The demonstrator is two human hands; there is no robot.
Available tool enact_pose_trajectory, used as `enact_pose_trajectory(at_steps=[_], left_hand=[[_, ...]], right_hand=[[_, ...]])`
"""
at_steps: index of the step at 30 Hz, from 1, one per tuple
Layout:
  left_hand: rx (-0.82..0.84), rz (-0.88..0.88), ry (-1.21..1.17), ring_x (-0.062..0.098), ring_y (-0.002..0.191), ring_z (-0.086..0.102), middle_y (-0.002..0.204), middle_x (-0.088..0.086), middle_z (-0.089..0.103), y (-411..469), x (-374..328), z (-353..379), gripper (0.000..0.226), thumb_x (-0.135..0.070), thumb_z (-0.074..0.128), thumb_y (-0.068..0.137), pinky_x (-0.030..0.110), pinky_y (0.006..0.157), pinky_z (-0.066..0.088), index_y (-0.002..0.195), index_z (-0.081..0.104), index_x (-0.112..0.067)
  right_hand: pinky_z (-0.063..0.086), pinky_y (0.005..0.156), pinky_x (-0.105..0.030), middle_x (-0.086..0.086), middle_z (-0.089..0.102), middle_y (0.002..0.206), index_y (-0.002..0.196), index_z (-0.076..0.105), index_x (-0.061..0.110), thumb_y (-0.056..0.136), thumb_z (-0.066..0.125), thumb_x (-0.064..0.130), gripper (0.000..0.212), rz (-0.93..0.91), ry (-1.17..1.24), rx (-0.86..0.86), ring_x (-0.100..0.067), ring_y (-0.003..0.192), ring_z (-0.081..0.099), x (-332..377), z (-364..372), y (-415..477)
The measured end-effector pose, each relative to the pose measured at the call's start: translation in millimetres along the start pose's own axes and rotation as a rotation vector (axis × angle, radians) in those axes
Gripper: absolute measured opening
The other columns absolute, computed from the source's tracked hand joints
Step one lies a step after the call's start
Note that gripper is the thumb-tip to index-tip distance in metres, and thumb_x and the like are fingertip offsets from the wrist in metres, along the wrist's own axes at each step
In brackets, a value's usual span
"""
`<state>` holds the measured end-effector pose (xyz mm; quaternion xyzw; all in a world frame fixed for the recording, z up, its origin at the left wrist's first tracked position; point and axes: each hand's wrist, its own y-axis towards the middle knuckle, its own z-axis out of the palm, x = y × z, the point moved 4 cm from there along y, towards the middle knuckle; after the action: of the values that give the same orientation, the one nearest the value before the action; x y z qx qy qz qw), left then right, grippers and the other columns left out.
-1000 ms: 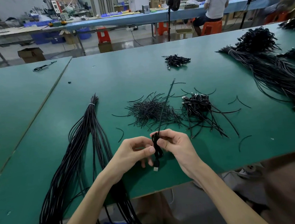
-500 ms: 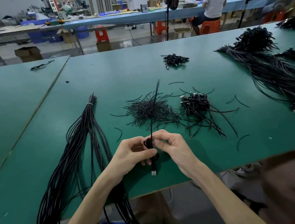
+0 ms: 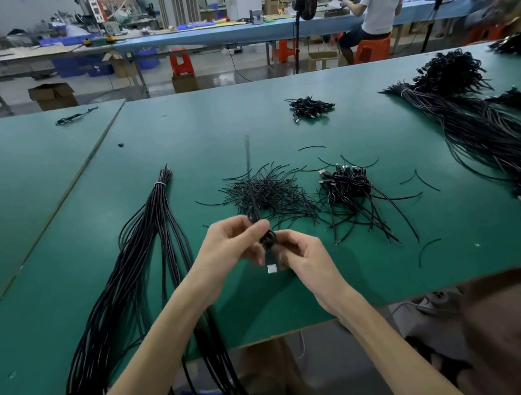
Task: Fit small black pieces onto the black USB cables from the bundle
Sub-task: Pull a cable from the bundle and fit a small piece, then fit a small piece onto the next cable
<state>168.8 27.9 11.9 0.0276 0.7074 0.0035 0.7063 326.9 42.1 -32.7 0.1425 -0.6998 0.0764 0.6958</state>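
USB cable point(image 3: 270, 259) blurred, half hidden between left hand point(image 3: 226, 248), right hand point(image 3: 304, 256).

Single head view. Camera is sitting above the near edge of the green table point(image 3: 216, 123), facing forward and tilting down across it. Wide-angle lens is bowing the table edges. Both forearms are entering from the bottom of frame; left hand point(image 3: 228, 246) and right hand point(image 3: 304, 256) are meeting close to the lens, just below centre, gripping one USB cable point(image 3: 270, 259). Upper band is taking in the room beyond: a blue bench point(image 3: 209, 39) and a seated person point(image 3: 382, 3), both far off
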Motion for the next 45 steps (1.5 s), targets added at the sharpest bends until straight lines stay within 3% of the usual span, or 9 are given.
enact_pose_trajectory(at_steps=[4,9,14,17,26,31,35,42,45], left_hand=[[-0.068,0.043,0.287,0.012,0.052,0.054,0.060,-0.003,0.061,27,-23,9,0.024,-0.027,0.074,0.094,0.023,0.056,0.047,0.081,0.067,-0.008],[-0.152,0.209,0.701,0.008,0.079,0.058,0.090,-0.004,0.061,43,-41,9,0.014,-0.021,0.075,0.091,0.013,0.072,0.041,0.089,0.069,-0.033],[-0.178,0.441,0.935,0.014,0.103,0.051,0.104,-0.010,0.060,34,-39,12,0.020,-0.015,0.081,0.085,0.033,0.098,0.033,0.098,0.082,-0.031],[-0.189,0.555,0.962,0.014,0.098,0.042,0.106,-0.007,0.055,23,-30,15,0.027,-0.012,0.083,0.082,0.035,0.094,0.035,0.099,0.082,-0.032],[-0.168,0.696,1.040,0.026,0.072,0.059,0.096,0.003,0.059,13,-10,20,0.031,0.001,0.076,0.089,0.048,0.072,0.053,0.110,0.080,-0.022],[-0.181,0.412,0.668,0.014,0.088,0.069,0.105,-0.010,0.066,14,2,19,0.027,-0.004,0.066,0.097,0.029,0.082,0.056,0.113,0.072,-0.025],[-0.251,-0.013,0.062,0.020,0.075,0.076,0.096,0.002,0.077,11,12,16,0.013,-0.026,0.063,0.102,0.026,0.060,0.057,0.106,0.065,-0.014],[-0.084,-0.208,-0.071,0.009,0.076,0.066,0.098,-0.001,0.078,21,14,15,0.032,-0.041,0.075,0.089,0.026,0.070,0.047,0.110,0.077,-0.016],[-0.086,-0.185,-0.120,0.009,0.068,0.063,0.084,-0.003,0.073,32,10,17,0.031,-0.035,0.073,0.092,0.023,0.064,0.046,0.107,0.076,-0.009]], right_hand=[[0.049,0.076,-0.018,0.013,0.074,0.094,0.109,0.070,0.032,0.094,0.071,0.012,0.025,-0.001,-0.071,0.014,-0.003,0.084,0.063,0,4,1],[0.051,0.063,-0.024,0.000,0.071,0.096,0.123,0.064,0.020,0.101,0.065,0.013,0.023,0.010,0.131,-0.104,-0.013,0.078,0.067,3,-2,-1],[0.048,0.058,-0.027,-0.010,0.073,0.093,0.130,0.058,0.014,0.094,0.064,0.043,0.047,0.024,0.332,-0.129,-0.020,0.073,0.065,8,-4,-3],[0.051,0.059,-0.028,-0.014,0.075,0.097,0.135,0.061,0.014,0.090,0.068,0.037,0.051,0.005,0.366,-0.139,-0.024,0.079,0.069,10,-5,-2],[0.056,0.061,-0.030,-0.014,0.077,0.108,0.128,0.068,0.011,0.101,0.057,0.035,0.038,0.019,0.400,-0.198,-0.028,0.087,0.074,11,-6,-4],[0.059,0.073,-0.030,-0.006,0.077,0.115,0.116,0.077,0.013,0.110,0.048,0.019,0.029,-0.016,0.408,-0.294,-0.028,0.105,0.073,9,-13,-3],[0.058,0.075,-0.032,-0.005,0.077,0.114,0.111,0.079,0.019,0.109,0.051,0.019,0.028,-0.024,0.341,-0.304,-0.027,0.107,0.073,8,-13,-1],[0.057,0.072,-0.029,-0.001,0.076,0.119,0.112,0.079,0.019,0.107,0.052,0.014,0.028,-0.041,0.350,-0.278,-0.018,0.109,0.068,8,-15,-2],[0.056,0.067,-0.029,-0.007,0.076,0.115,0.117,0.073,0.012,0.106,0.052,0.028,0.029,-0.032,0.407,-0.265,-0.020,0.098,0.069,10,-14,-2]])
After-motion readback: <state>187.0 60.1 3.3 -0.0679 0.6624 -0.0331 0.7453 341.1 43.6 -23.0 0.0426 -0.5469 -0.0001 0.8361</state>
